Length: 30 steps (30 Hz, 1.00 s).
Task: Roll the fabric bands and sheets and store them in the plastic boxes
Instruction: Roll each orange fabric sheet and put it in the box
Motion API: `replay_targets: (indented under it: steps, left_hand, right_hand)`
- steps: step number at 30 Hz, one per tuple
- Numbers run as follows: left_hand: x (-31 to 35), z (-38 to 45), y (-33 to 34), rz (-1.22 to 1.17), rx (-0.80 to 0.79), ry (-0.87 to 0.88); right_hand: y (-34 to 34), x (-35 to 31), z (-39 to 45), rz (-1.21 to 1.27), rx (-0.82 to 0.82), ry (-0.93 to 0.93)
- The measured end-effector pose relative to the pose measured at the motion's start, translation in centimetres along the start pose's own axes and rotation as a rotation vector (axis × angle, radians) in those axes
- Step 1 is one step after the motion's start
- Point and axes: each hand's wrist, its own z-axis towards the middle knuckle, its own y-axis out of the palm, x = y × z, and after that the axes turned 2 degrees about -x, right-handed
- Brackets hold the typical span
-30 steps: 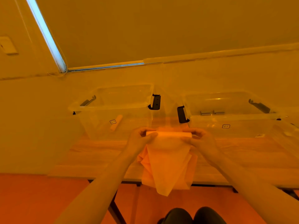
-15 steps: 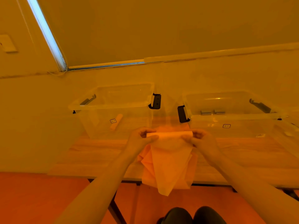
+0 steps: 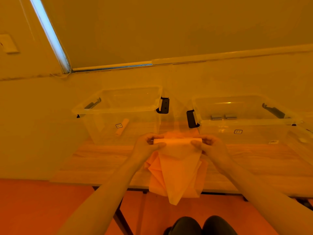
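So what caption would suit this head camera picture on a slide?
Both hands, left hand and right hand, roll an orange fabric sheet before two clear plastic boxes.

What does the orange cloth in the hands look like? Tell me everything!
The fabric sheet is thin, soft, orange cloth. Its top edge is wound into a small tight roll, held level above the wooden table. The left hand pinches one end and the right hand the other. The loose rest hangs down in folds, crumpled on the table and drooping past its front edge to a point.
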Motion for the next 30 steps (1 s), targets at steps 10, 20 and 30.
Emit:
replay_targets:
  steps: [10, 20, 30]
  left_hand:
    - [-0.08, -0.06, -0.04, -0.030, 0.012, -0.002]
    - [-0.10, 0.01, -0.01, -0.036, 0.022, -0.005]
    - [-0.34, -0.03, -0.02, -0.023, 0.030, -0.012]
  right_hand:
    - [-0.03, -0.03, -0.19, -0.036, -0.017, -0.024]
    - [-0.03, 0.29, -0.05, -0.062, -0.003, -0.017]
    - [0.14, 0.75, 0.00, -0.095, -0.007, -0.018]
